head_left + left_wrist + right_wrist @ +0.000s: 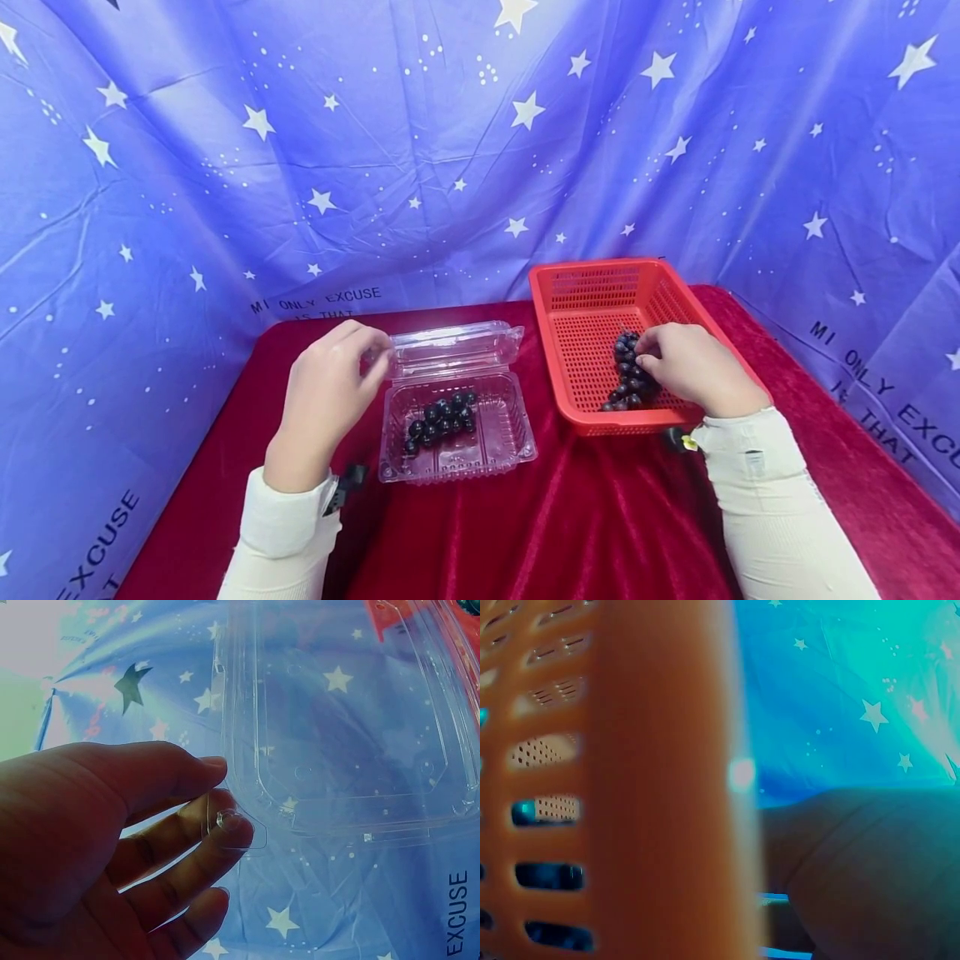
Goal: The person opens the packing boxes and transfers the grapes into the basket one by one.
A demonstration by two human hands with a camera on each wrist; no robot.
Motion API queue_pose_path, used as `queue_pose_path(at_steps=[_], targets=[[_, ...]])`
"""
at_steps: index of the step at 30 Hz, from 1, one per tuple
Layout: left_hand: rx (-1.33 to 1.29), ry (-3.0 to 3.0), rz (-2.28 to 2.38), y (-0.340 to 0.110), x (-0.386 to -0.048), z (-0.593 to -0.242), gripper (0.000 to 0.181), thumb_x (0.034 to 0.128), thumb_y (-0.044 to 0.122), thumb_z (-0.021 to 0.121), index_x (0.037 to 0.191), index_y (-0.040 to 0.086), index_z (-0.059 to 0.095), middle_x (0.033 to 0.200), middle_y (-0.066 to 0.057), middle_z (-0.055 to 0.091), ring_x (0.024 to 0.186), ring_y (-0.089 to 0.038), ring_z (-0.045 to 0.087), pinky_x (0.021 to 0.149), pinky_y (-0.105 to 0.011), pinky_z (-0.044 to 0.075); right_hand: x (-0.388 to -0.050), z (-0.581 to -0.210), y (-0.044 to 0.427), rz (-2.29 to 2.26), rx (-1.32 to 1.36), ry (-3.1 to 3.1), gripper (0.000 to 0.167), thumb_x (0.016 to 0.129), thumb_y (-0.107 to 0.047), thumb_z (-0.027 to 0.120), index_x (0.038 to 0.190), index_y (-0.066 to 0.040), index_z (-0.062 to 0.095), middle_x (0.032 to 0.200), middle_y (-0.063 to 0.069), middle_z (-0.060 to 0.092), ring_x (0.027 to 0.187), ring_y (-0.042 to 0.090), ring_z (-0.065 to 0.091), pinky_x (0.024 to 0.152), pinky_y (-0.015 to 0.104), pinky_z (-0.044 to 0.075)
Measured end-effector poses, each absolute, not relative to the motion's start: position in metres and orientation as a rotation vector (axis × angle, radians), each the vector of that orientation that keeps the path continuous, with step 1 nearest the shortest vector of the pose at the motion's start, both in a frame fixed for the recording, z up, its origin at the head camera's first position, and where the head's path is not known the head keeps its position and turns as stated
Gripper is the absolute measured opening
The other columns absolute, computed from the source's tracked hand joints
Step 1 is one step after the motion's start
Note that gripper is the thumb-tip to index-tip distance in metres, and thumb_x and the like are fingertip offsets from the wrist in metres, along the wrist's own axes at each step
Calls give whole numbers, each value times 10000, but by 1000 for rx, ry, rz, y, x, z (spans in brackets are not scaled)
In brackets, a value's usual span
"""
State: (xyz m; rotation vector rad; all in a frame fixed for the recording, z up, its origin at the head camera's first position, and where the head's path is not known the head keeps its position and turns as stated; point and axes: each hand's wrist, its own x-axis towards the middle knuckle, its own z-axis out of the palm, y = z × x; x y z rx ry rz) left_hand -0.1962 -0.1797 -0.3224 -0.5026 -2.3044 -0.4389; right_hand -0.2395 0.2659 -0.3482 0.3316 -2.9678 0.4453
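Observation:
My left hand (pixel 326 396) pinches the left corner of the raised lid (pixel 457 348) of a clear plastic clamshell box. In the left wrist view, the lid's small corner tab (pixel 232 820) overlaps the fingertips. Dark grapes (pixel 442 418) lie in the box's open base (pixel 498 450). Over the red basket (pixel 558 358), my right hand (pixel 693 367) grips a bunch of dark grapes (pixel 628 383) lying inside against the near right side. Some of its fingers are hidden behind the hand. The basket wall (pixel 660 780) blocks most of the right wrist view.
Dark red velvet cloth (pixel 592 517) covers the table under both containers. A blue curtain with white stars (pixel 450 167) hangs close behind and along both sides. The basket's raised rim stands right of the box.

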Motion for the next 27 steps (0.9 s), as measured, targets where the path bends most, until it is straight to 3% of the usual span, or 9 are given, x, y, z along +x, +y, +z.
queue_pose_path(at_steps=[15,27], targets=[[-504,-2303,-442,-179,-197,-322,50,883,99,751,900,145,761,835,5,668,658,-132,576,580,-345,508,-229,-335,252,446,431,-2918,185,922,-149,721,1073,-62,785,1009,109,777,1005,353,719,883,560,538],[-548,-2298,-522,-179,-199,-322,81,879,25,743,908,100,742,844,-32,667,727,-175,605,682,-348,547,-221,-320,218,459,553,-2833,115,916,-187,737,1001,-133,793,935,19,757,898,231,693,842,506,552]])
